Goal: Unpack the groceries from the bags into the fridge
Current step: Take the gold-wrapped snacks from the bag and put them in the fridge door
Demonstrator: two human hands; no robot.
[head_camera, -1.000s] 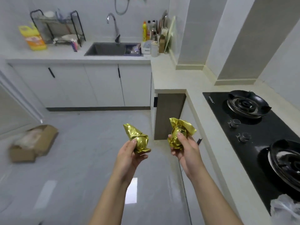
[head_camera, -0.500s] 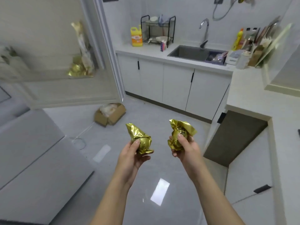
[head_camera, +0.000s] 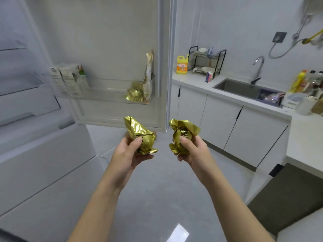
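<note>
Gold-foil packets, two in number, are held in front of the open fridge, one per hand, level with each other and apart. The left hand (head_camera: 130, 151) is closed around the left gold-foil packet (head_camera: 141, 136), thumb pressed on its front face and fingers curled beneath; the crumpled foil top points up and to the left. The right hand (head_camera: 191, 148) is closed around the right gold-foil packet (head_camera: 181, 135), thumb on its front over a dark printed mark, with loose foil flaring up and to the right.

Fridge door (head_camera: 111, 49) stands open directly beyond the hands. Its clear door shelf (head_camera: 108, 94) holds two cartons (head_camera: 71, 79) at the left end. At the right end sit another gold-foil item (head_camera: 134, 95) and a tall, pale upright wrapper (head_camera: 148, 74), touching each other. Interior shelves of the fridge (head_camera: 19, 81) show at the left edge, blurred. The lower fridge front (head_camera: 43, 163) is shut.

To the right, a white counter (head_camera: 192, 80) carries a yellow detergent bottle (head_camera: 181, 65) just beside a black dish rack (head_camera: 207, 61). A sink (head_camera: 239, 88) with a faucet (head_camera: 258, 69) follows, then a cluster of bottles, too blurred to identify.
</note>
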